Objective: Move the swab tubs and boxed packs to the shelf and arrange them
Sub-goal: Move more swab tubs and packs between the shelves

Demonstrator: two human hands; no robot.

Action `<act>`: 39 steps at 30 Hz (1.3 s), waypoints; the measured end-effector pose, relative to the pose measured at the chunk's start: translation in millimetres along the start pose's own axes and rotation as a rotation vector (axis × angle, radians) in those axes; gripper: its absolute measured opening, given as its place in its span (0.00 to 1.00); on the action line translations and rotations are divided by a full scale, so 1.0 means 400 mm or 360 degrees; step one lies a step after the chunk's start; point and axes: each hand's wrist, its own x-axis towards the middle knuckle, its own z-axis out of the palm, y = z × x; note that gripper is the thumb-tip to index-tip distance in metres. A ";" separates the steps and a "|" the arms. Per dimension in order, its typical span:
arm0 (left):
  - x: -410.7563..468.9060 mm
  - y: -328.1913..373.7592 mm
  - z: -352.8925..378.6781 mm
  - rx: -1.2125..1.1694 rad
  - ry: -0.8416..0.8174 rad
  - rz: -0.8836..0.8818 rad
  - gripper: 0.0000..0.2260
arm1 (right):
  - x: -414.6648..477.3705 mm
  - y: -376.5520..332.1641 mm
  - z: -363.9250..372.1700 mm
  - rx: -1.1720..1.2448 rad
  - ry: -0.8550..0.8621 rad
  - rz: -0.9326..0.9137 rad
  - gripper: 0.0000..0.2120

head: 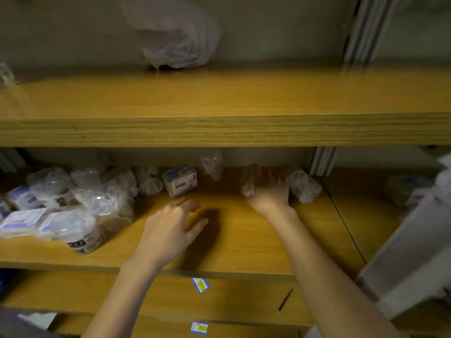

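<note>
A wooden shelf (pixel 244 240) lies in front of me. My left hand (pixel 170 228) hovers over its middle, fingers apart and holding nothing. My right hand (pixel 268 191) reaches deeper in, blurred, its fingers on a clear tub (pixel 249 184) near the back; whether it grips the tub is unclear. A second swab tub (pixel 303 186) lies on its side just right of that hand. A small boxed pack (pixel 180 180) stands at the back, beyond my left hand. At the left, several clear swab tubs (pixel 97 193) and flat packs (pixel 22 222) crowd together.
An upper shelf (pixel 219 103) carries a crumpled plastic bag (pixel 175 37). A grey upright (pixel 322 159) splits the shelf at the right, with more packs (pixel 410 189) beyond it. Price labels (pixel 200 285) sit on the shelf fronts below. A pale box edge (pixel 402 252) intrudes at the right.
</note>
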 end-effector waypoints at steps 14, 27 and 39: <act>0.285 0.219 0.215 -0.0991 -0.0864 -0.0133 0.34 | -0.347 0.070 -0.125 0.1290 0.0424 0.0293 0.40; 0.385 0.416 0.268 -0.1666 -0.0956 -0.0287 0.42 | -0.558 0.041 -0.164 0.1092 0.0633 0.0467 0.41; 0.202 0.337 0.164 -0.1845 -0.1012 0.0095 0.28 | -0.644 0.118 -0.172 0.1356 0.0570 0.0380 0.42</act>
